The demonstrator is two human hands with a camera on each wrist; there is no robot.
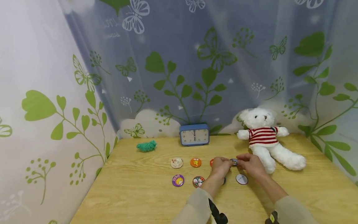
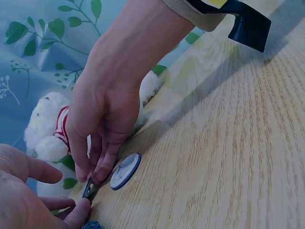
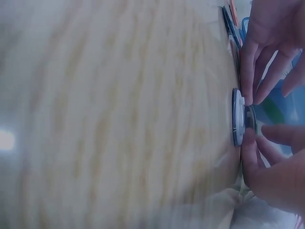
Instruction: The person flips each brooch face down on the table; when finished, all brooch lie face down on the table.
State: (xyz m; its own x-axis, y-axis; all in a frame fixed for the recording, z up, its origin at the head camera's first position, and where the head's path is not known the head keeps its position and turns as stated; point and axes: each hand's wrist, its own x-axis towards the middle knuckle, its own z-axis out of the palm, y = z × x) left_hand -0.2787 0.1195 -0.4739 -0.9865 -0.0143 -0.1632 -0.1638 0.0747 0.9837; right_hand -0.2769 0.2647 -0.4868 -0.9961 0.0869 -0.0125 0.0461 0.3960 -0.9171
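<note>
Both hands meet over the right end of two rows of round pin badges. My left hand (image 1: 220, 169) pinches the left edge of a small dark-rimmed badge (image 1: 234, 162), its fingertips close over the table. On the opposite edge, the thumb and fingers of my right hand (image 1: 253, 165) pinch the same badge. Just below the right hand lies a badge with a white face (image 1: 241, 179); a pin shows on it in the left wrist view (image 2: 126, 171). An orange-red badge (image 1: 211, 162) and a dark blue badge (image 1: 224, 180) are partly hidden by my left hand.
To the left lie a cream badge (image 1: 176, 162), an orange badge (image 1: 195, 162), a purple bear badge (image 1: 178, 180) and a dark patterned badge (image 1: 198, 181). Behind stand a blue clock (image 1: 194, 135) and a green bundle (image 1: 146, 146). A white teddy bear (image 1: 263, 137) sits at right.
</note>
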